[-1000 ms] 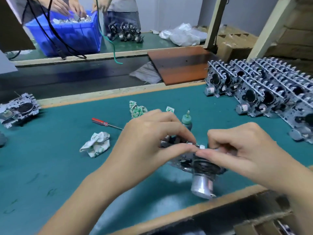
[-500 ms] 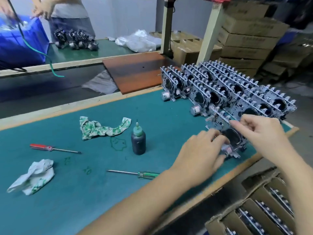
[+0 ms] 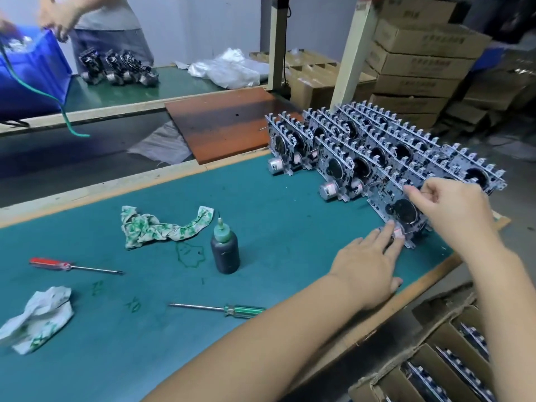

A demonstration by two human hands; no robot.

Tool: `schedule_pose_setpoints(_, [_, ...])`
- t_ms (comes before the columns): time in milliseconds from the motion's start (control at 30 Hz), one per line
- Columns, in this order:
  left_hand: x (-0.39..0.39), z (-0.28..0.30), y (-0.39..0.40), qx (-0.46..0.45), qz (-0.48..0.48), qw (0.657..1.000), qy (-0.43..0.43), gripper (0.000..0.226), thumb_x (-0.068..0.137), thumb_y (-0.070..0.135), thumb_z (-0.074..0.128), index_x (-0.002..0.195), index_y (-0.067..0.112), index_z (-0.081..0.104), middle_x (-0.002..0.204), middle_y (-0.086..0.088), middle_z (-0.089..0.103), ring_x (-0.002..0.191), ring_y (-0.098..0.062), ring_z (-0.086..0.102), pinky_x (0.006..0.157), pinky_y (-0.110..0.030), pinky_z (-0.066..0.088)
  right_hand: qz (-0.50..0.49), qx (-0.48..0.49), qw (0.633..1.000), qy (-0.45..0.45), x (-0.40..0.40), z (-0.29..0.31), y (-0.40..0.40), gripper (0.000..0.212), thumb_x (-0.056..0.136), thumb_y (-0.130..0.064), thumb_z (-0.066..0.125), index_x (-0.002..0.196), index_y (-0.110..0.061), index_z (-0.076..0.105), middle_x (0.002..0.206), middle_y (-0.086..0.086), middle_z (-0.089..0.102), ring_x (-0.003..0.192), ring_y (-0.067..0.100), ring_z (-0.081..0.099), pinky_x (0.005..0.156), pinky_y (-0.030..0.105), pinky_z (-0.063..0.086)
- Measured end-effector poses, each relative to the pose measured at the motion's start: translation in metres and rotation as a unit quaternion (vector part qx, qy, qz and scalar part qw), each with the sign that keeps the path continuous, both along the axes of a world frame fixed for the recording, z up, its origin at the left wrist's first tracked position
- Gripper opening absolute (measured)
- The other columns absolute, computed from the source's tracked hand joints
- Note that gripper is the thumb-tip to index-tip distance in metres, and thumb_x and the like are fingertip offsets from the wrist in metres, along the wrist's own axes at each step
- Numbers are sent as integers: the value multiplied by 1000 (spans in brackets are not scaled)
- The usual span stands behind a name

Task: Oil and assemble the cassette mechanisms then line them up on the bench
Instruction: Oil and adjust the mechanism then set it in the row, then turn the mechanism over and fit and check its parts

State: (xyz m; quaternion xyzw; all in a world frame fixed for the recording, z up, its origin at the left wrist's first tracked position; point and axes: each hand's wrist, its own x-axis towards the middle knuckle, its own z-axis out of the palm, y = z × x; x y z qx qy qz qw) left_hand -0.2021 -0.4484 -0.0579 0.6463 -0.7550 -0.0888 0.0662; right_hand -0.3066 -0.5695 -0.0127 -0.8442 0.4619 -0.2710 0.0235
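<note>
A cassette mechanism (image 3: 401, 211) stands on edge at the near end of the rows of finished mechanisms (image 3: 362, 146) on the green bench mat (image 3: 261, 198). My left hand (image 3: 368, 268) lies flat on the mat with straight fingers touching the mechanism's lower edge at its motor. My right hand (image 3: 452, 210) rests against the mechanism's top right, fingers loosely curled; whether it pinches the frame is unclear. A dark oil bottle (image 3: 224, 249) with a green nozzle stands left of my hands.
A green-handled screwdriver (image 3: 229, 309) and a red-handled one (image 3: 66, 266) lie on the mat with two crumpled rags (image 3: 162, 227) (image 3: 37, 317). Cardboard boxes (image 3: 435, 361) of parts sit below the bench's front edge. Another person stands at a blue crate (image 3: 32, 74) at the far bench.
The mechanism went from the bench middle to the right end of the rows. My left hand flattened out on the mat; the view swung right.
</note>
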Motion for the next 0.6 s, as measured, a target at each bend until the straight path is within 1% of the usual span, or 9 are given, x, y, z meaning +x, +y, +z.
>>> schedule_pose_setpoints(167, [-9, -1, -18, 21, 12, 1000, -9, 71, 101, 37, 36, 151, 9, -5, 158, -9, -17, 147, -22, 0, 118, -37, 14, -18, -2, 999, 32, -2, 3, -9, 44, 93, -43, 51, 61, -13, 41, 51, 5, 50, 55, 26, 47, 51, 30, 32])
schedule_pose_setpoints(200, [-10, -1, -20, 26, 14, 1000, -4, 70, 102, 36, 36, 151, 10, -6, 158, -8, -17, 147, -22, 0, 118, -39, 15, -26, -15, 998, 46, -1, 5, -7, 41, 93, -42, 52, 64, -15, 42, 55, 3, 51, 58, 26, 48, 51, 29, 31])
schedule_pose_setpoints(267, [-10, 2, -20, 33, 19, 999, 23, 69, 101, 35, 37, 152, 11, -2, 159, -7, -14, 147, -23, 3, 116, -41, 18, -42, -65, 995, 68, 3, 12, 1, 30, 92, -39, 54, 74, -15, 49, 71, 0, 53, 72, 27, 51, 55, 30, 31])
schedule_pose_setpoints(333, [-7, 9, -15, 17, 35, 996, 77, 64, 100, 34, 41, 152, 11, 11, 160, -7, 0, 144, -26, 15, 113, -43, 24, -28, -93, 995, 39, 12, 20, 18, 21, 91, -36, 55, 86, -15, 54, 81, 2, 53, 83, 28, 51, 59, 31, 32])
schedule_pose_setpoints(367, [-4, 14, -10, -2, 49, 993, 105, 59, 99, 32, 44, 149, 10, 22, 158, -9, 13, 139, -29, 23, 109, -44, 28, -3, -92, 996, 13, 18, 23, 30, 19, 90, -34, 56, 87, -15, 55, 79, 1, 55, 80, 27, 51, 59, 32, 33])
schedule_pose_setpoints(400, [-1, 20, -3, -30, 66, 989, 130, 52, 97, 29, 47, 143, 9, 33, 151, -12, 28, 132, -31, 33, 104, -44, 32, 28, -89, 996, -12, 24, 26, 43, 17, 90, -32, 57, 86, -16, 56, 76, -1, 55, 74, 25, 51, 58, 31, 34])
schedule_pose_setpoints(467, [11, 32, 20, -99, 98, 972, 187, 37, 93, 22, 50, 126, 5, 48, 128, -15, 50, 114, -34, 47, 92, -45, 41, 93, -78, 991, -56, 37, 30, 73, 17, 89, -31, 60, 82, -15, 58, 67, -4, 54, 63, 22, 51, 55, 33, 39])
schedule_pose_setpoints(533, [25, 43, 51, -152, 129, 941, 275, 27, 89, 18, 51, 113, 6, 56, 109, -13, 62, 98, -30, 55, 78, -41, 46, 159, -36, 980, -111, 52, 33, 105, 22, 90, -34, 60, 80, -15, 58, 63, -3, 55, 57, 21, 53, 55, 37, 45])
schedule_pose_setpoints(600, [42, 53, 91, -194, 164, 911, 326, 21, 83, 22, 49, 98, 14, 61, 92, -3, 68, 78, -18, 57, 66, -32, 45, 230, 22, 960, -156, 68, 37, 139, 28, 88, -44, 53, 77, -18, 54, 59, -6, 53, 55, 15, 51, 55, 37, 44])
